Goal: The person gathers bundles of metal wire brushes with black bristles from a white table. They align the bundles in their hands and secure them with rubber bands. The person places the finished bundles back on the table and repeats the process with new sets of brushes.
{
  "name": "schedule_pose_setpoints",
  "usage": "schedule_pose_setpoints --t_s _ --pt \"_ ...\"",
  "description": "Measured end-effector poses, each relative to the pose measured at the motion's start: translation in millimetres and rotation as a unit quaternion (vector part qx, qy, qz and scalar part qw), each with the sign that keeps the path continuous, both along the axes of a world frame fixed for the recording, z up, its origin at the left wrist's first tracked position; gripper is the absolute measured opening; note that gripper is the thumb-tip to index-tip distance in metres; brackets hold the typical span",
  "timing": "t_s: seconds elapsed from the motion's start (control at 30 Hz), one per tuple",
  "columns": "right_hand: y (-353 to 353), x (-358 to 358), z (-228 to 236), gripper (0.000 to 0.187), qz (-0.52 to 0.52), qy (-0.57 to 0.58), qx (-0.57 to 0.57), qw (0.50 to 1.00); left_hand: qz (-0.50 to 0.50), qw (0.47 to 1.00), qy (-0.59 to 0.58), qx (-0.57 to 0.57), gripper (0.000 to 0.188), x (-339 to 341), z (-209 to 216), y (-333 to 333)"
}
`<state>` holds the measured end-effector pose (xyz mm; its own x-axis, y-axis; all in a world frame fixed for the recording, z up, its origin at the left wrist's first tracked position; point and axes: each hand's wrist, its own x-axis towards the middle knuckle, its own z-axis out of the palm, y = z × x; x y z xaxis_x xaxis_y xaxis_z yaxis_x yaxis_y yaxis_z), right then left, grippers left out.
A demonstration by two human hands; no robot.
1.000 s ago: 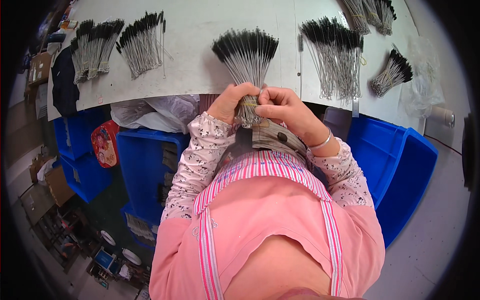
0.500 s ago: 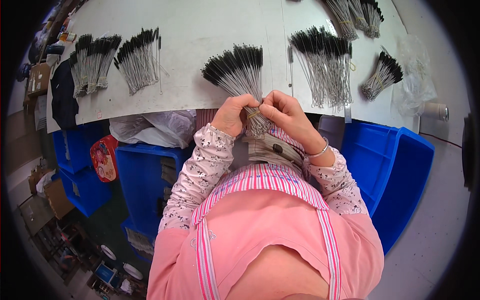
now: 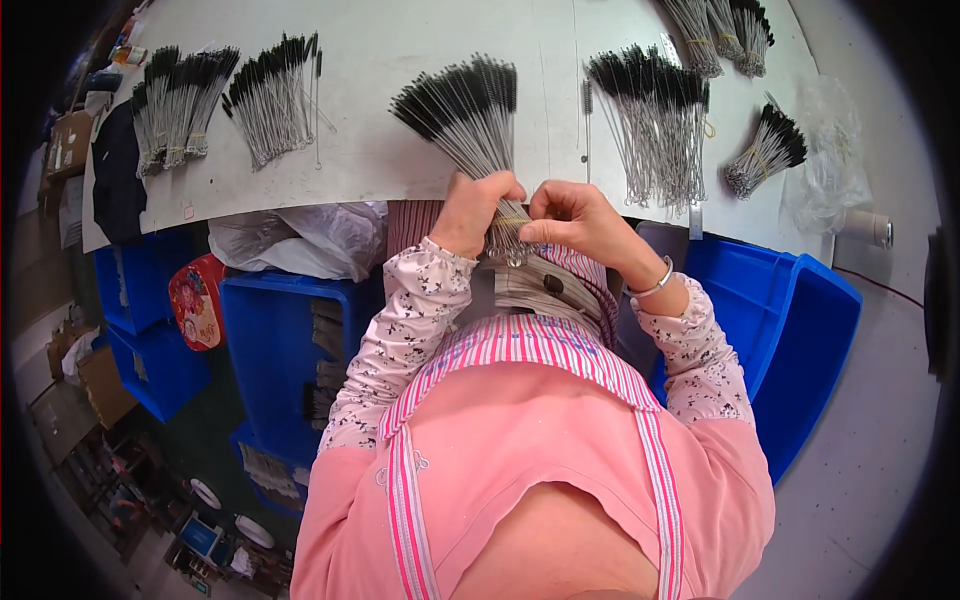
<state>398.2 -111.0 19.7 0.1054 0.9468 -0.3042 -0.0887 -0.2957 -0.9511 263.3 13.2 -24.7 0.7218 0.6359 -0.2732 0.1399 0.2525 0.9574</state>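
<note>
A thick bundle of thin wire brushes with black bristle tips fans out over the table's near edge. My left hand is closed around its wire stems, low down near the looped ends. Around the stems runs a yellow rubber band, just below the left fingers. My right hand is closed in a pinch at the band, thumb against the right side of the bundle. The wire loops poke out below both hands, above my lap.
Loose brushes lie right of the bundle, with a banded bundle beyond. More brushes and bundles lie at left. Blue crates flank me below the white table. A clear plastic bag is at far right.
The bundle and my left hand have shifted slightly left and away from me. My right thumb has moved down along the bundle's looped end, and the view has shifted a little.
</note>
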Motion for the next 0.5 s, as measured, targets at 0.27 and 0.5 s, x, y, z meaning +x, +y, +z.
schedule_pose_setpoints --t_s 0.27,0.5 --pt "2.6 -9.1 7.1 0.024 0.043 -0.077 -0.011 0.996 -0.035 0.979 0.070 0.187 0.012 0.1 16.2 -1.7" --pt "3.1 -25.7 28.2 0.029 0.068 -0.315 0.145 0.935 0.022 0.982 0.085 0.170 0.011 6.7 26.6 4.4"
